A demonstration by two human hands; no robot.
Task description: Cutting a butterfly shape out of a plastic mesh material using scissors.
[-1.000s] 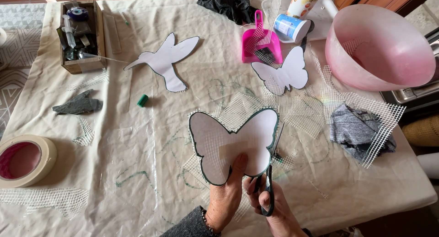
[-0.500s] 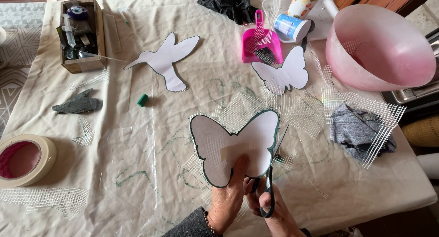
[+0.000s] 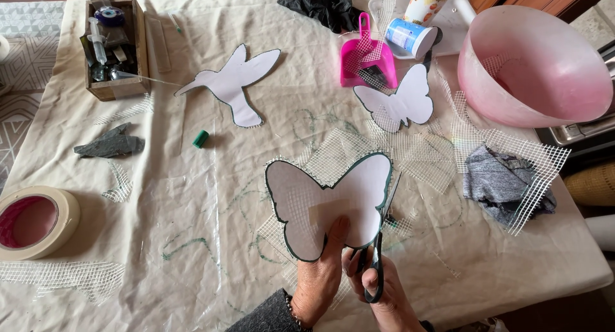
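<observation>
A large white butterfly cutout (image 3: 330,200) with a dark green outline and white mesh stuck to it is held just above the table at the near middle. My left hand (image 3: 320,274) grips its lower edge, thumb on top. My right hand (image 3: 384,293) holds black scissors (image 3: 376,268), whose blades point up along the cutout's lower right edge. White mesh scraps (image 3: 272,232) stick out from under the cutout's left wing.
A cloth-covered table (image 3: 192,210) carries a smaller butterfly cutout (image 3: 398,101), a bird cutout (image 3: 234,82), a pink dustpan (image 3: 365,53), a big pink bowl (image 3: 532,63), a tape roll (image 3: 35,220), a wooden box (image 3: 115,47), a grey rag (image 3: 506,181) and a green cap (image 3: 200,138).
The butterfly cutout has turned and shifted slightly in my left hand. The scissors have stayed at its lower right edge.
</observation>
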